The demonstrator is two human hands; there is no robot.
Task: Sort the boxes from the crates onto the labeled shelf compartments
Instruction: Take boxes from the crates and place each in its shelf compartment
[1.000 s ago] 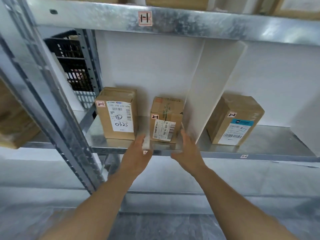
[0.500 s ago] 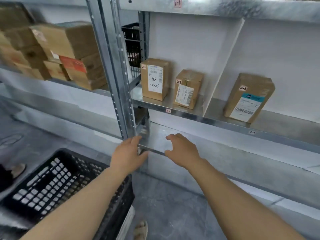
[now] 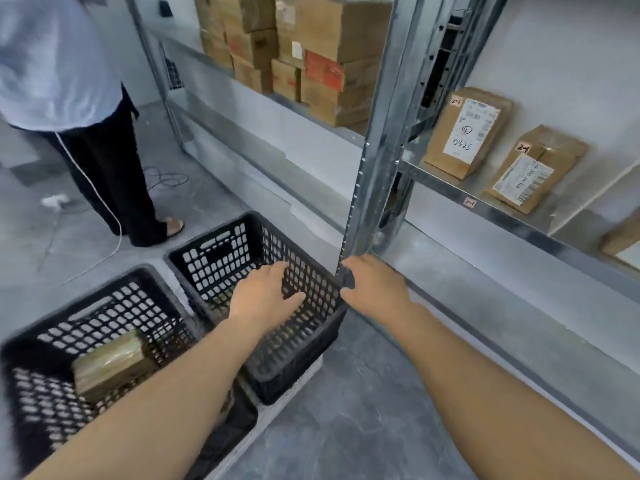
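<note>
Two black plastic crates stand on the floor. The far crate (image 3: 221, 251) shows no box inside; the near crate (image 3: 104, 317) holds a tape-wrapped cardboard box (image 3: 110, 363). My left hand (image 3: 265, 294) hovers with relaxed fingers over the far crate's right side. My right hand (image 3: 375, 284) hangs empty beside that crate's corner, at the foot of the shelf post (image 3: 384, 133). On the shelf compartment tagged 2-1 (image 3: 470, 202) stand two labelled cardboard boxes, a taller one (image 3: 464, 133) and a smaller one (image 3: 533, 168).
Another person's legs (image 3: 110, 174) stand at the left, with a white cable trailing on the grey floor. Stacked cardboard boxes (image 3: 304, 50) fill the neighbouring shelf bay. A third box (image 3: 623, 244) shows at the right edge.
My view has swung down and left from the shelf to the crates. Both empty hands have dropped from the shelf edge to the far crate.
</note>
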